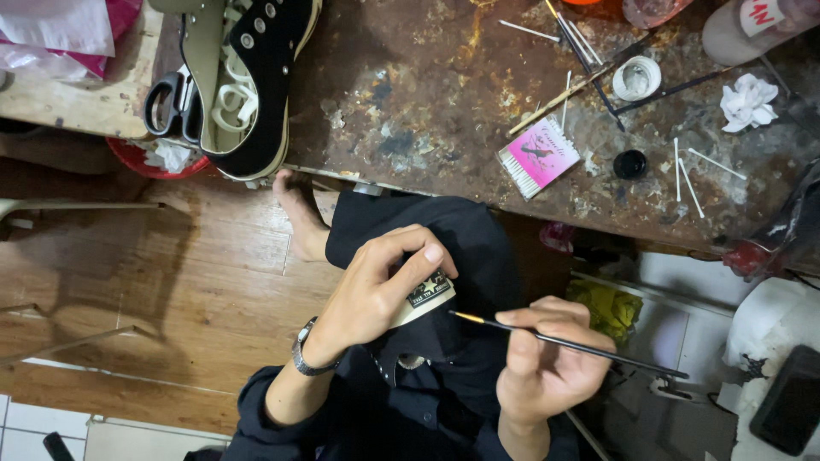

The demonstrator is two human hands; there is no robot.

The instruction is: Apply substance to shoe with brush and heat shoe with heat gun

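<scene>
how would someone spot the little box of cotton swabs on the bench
Start at the stained, rusty workbench across the top. Right of the black sneaker, near the front edge, lies the pink swab box, white swab tips showing at one open side. Nothing else there is pink and rectangular.

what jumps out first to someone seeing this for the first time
At centre, the left hand grips the heel of a black sneaker in the person's lap, while the right hand holds a thin black paintbrush pointed at its heel patch. Behind, a second black sneaker lies on the stained workbench, left of a pink cotton-swab box.
</scene>
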